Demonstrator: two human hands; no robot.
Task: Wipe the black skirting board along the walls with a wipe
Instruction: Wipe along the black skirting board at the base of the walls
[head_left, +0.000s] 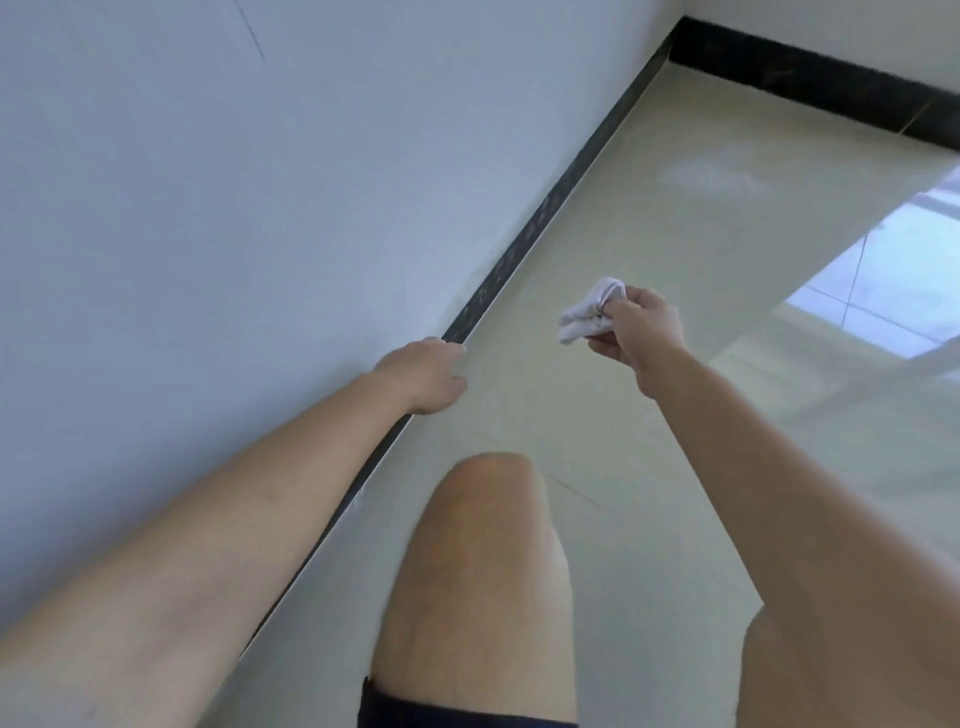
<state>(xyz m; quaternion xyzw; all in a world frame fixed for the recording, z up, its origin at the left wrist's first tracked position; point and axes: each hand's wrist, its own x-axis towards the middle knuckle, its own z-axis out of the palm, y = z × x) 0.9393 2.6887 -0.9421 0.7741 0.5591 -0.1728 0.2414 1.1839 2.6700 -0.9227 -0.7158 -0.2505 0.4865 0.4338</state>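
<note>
A black skirting board (540, 218) runs diagonally along the foot of the white wall and turns at the far corner into a second stretch (810, 83) along the back wall. My right hand (641, 332) is above the floor, a little to the right of the board, pinching a crumpled white wipe (587, 312) that does not touch the board. My left hand (431, 374) rests on the board's top edge where wall and board meet, fingers curled over it, holding nothing that I can see.
The floor is glossy cream tile (701, 208) with a bright window reflection (883, 280) at the right. My bare knee (488, 519) is bent low in the middle, another leg (810, 670) at the lower right. The white wall (234, 182) fills the left.
</note>
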